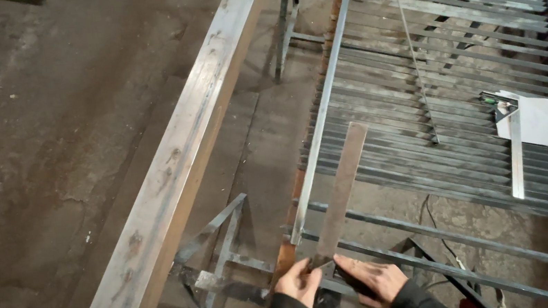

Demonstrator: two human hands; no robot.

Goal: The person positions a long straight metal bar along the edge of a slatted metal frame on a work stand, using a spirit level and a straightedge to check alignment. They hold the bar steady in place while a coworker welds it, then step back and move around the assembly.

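A long flat steel strip [342, 187] lies slanted across the near left corner of a slatted metal frame [323, 102]. My left hand [297, 282] grips the strip's near end from the left. My right hand [372, 280] lies flat on the frame's lower bars just right of that end, fingers pointing toward the strip. Both sleeves are dark.
A long square steel tube [174, 166] runs diagonally on the left, above a small welded stand [221, 265]. On the slats lie a thin rod with a round head [416, 60], a metal square [515, 152] and a white sheet [539, 120]. Concrete floor lies below.
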